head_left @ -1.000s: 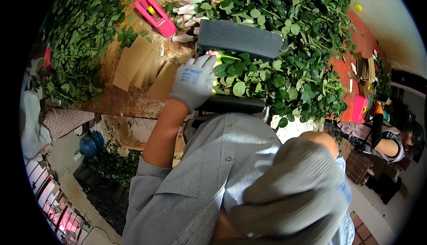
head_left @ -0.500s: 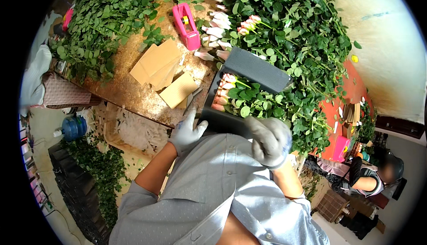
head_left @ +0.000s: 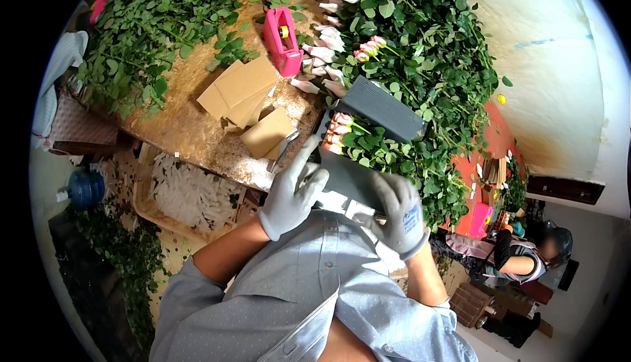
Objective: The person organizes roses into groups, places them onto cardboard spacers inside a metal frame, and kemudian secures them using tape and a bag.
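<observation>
A small bunch of pale pink roses (head_left: pixel 337 132) with green leaves lies in a dark grey wrapping sheet, its ribbed far flap (head_left: pixel 381 109) leaning over the stems. The near flap (head_left: pixel 348 179) is lifted over the lower side of the bunch. My left hand (head_left: pixel 294 194), in a grey glove, touches the flap's left end with its index finger stretched out and thumb apart. At the flap's right part my gloved right hand (head_left: pixel 399 214) has its fingers bent over the edge; its thumb is partly hidden.
Beyond the bunch are a pink tape dispenser (head_left: pixel 282 43), tan cardboard pieces (head_left: pixel 240 89), a metal blade-like tool (head_left: pixel 284 148) and white-sleeved roses (head_left: pixel 325 46). Leafy stems heap at left and right. A bin of white scraps (head_left: pixel 190 191) stands below the table edge. A person (head_left: pixel 522 257) works at right.
My right hand has come down from above onto the near flap, which is now raised toward the roses. My left hand has shifted right and up along its end. The view has turned slightly.
</observation>
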`<action>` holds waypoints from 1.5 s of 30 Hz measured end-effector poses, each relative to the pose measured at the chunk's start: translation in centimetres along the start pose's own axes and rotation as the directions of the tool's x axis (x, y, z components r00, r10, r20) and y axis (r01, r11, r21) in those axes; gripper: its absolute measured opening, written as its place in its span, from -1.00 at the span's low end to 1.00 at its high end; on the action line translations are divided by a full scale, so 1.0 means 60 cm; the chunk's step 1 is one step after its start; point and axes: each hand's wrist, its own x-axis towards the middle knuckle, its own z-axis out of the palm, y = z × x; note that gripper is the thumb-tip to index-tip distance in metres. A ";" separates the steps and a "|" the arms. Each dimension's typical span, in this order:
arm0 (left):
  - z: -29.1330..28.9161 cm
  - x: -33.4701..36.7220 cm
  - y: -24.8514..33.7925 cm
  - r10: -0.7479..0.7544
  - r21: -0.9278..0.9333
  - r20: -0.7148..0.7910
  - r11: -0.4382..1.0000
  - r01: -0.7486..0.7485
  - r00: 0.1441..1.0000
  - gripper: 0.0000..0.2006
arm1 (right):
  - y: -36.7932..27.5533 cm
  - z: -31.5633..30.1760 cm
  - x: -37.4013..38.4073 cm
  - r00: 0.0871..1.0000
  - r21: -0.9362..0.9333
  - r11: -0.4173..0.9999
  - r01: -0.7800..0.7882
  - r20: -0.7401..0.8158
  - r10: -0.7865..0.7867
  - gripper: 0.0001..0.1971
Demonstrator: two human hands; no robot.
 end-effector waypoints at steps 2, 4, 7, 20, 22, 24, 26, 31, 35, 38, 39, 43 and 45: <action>0.024 0.011 0.020 0.033 -0.062 -0.111 0.997 -0.040 0.993 -0.37 | 0.040 0.009 0.003 0.998 -0.265 0.963 -0.041 -0.054 0.027 -0.58; 0.031 0.040 0.033 0.334 0.246 -0.074 0.919 -0.308 0.940 -0.42 | 0.077 0.018 0.038 0.984 -0.350 0.924 -0.157 -0.139 0.114 -0.77; 0.044 0.096 0.001 0.479 0.368 0.161 0.782 -0.503 0.863 -0.71 | 0.145 0.044 0.089 0.970 -0.388 0.892 -0.230 -0.159 0.181 -0.82; 0.067 0.217 -0.143 -0.325 0.800 0.568 0.432 -0.416 0.756 -0.59 | 0.167 0.111 0.166 0.965 -0.366 0.923 -0.121 -0.262 0.022 -0.55; 0.071 0.224 -0.127 -0.429 0.826 0.554 0.387 -0.410 0.713 -0.64 | 0.146 0.130 0.152 0.987 -0.272 0.960 0.069 -0.121 -0.105 -0.55; 0.069 0.220 -0.124 -0.432 0.832 0.548 0.368 -0.415 0.717 -0.70 | 0.148 0.167 0.144 1.000 -0.147 0.989 -0.003 0.028 0.007 -0.55; 0.062 0.218 -0.108 -0.404 0.836 0.524 0.411 -0.363 0.750 -0.72 | 0.170 0.196 0.138 0.976 -0.186 0.977 -0.102 0.171 0.135 -0.50; 0.018 0.226 -0.142 -0.189 0.571 0.563 0.793 -0.213 0.804 -0.75 | 0.175 0.223 0.135 0.980 -0.223 0.969 -0.106 0.143 0.140 -0.54; -0.045 0.205 -0.100 -0.257 0.549 0.129 0.823 0.147 0.958 -0.80 | 0.173 0.240 0.130 0.984 -0.273 0.951 -0.145 0.065 0.168 -0.57; -0.133 0.161 -0.125 -0.117 0.936 0.018 0.352 0.024 0.993 -0.67 | 0.173 0.249 0.132 0.987 -0.265 0.953 -0.148 0.016 0.158 -0.52; -0.144 0.144 -0.132 -0.149 0.970 0.035 0.241 0.002 0.988 -0.59 | 0.170 0.245 0.134 0.983 -0.233 0.958 -0.165 0.042 0.180 -0.55; -0.120 0.130 -0.133 -0.289 0.998 0.030 -0.037 -0.043 0.957 -0.31 | 0.173 0.236 0.138 0.968 -0.175 0.963 -0.205 0.111 0.227 -0.51; -0.109 0.127 -0.142 -0.307 0.993 0.046 -0.090 -0.077 0.951 -0.17 | 0.171 0.234 0.137 0.965 -0.168 0.963 -0.213 0.116 0.234 -0.52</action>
